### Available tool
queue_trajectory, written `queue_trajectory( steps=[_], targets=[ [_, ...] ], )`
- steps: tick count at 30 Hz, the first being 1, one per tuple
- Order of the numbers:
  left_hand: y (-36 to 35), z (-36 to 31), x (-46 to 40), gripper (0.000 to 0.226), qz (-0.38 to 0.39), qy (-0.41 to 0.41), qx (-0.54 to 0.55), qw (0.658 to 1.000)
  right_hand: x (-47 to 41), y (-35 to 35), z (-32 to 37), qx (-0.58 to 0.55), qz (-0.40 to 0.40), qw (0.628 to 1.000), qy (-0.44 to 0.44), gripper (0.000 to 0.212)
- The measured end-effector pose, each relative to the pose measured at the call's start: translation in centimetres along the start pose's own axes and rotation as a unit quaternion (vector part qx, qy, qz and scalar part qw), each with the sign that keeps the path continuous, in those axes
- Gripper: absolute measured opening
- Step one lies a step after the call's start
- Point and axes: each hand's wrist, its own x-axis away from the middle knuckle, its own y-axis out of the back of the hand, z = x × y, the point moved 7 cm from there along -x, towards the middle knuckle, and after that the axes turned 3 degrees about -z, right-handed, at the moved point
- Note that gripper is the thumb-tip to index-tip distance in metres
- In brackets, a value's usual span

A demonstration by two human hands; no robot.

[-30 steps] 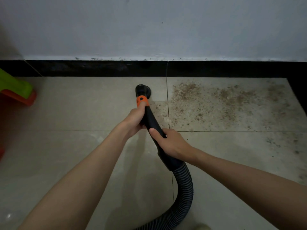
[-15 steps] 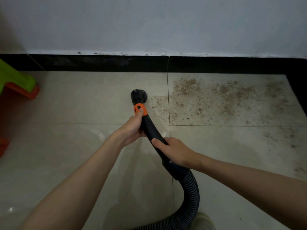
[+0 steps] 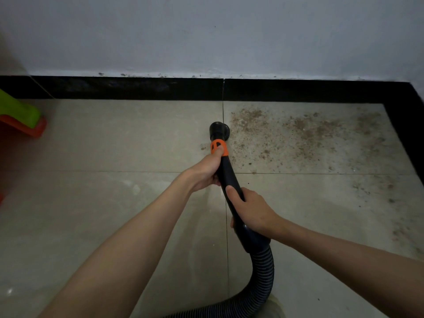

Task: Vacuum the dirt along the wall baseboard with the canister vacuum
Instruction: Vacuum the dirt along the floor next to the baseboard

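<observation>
Gripping wand (image 3: pixel 226 174): left hand (image 3: pixel 204 172), right hand (image 3: pixel 252 210) | nozzle (image 3: pixel 219 130) beside dirt (image 3: pixel 298 134)

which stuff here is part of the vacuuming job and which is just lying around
Part of the job:
- vacuum nozzle
- black wand, gripped by left hand and right hand
- ribbed hose
- dirt on the tiles
- black baseboard

Just lying about:
- green and orange plastic item at far left

You face a pale grey painted wall (image 3: pixel 206 35) in dim light, above glossy beige floor tiles (image 3: pixel 114 145) with thin grout lines. A green and orange plastic piece (image 3: pixel 20 118) sits at far left.
</observation>
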Motion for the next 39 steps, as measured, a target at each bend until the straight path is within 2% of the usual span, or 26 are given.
queue_trajectory(
  steps=[10,18,22,25,32,39],
  targets=[
    [4.2,0.5,1.5,0.034,-0.041,0.001,0.031,0.999,-0.4,-1.9,2.0,0.031,0.064,0.997,0.035,0.045],
    [6.4,4.5,3.4,0.041,-0.097,0.017,0.110,0.989,1.4,-4.9,1.6,0.102,0.113,0.988,0.037,0.045],
    [5.2,4.8,3.5,0.042,-0.091,0.012,0.103,0.990,2.0,-4.7,0.6,0.031,0.121,0.992,0.001,0.036],
    [3.9,4.3,3.2,0.043,-0.078,0.012,0.093,0.993,2.2,-4.0,0.6,-0.018,0.111,0.994,0.003,0.033],
    [1.3,3.6,2.3,0.046,-0.044,0.012,0.049,0.998,2.4,-2.4,-0.4,-0.020,0.054,0.998,0.000,0.033],
    [1.1,3.3,2.3,0.045,-0.028,0.010,0.035,0.999,2.4,-1.9,0.1,-0.032,0.061,0.998,0.011,0.035]
  ],
)
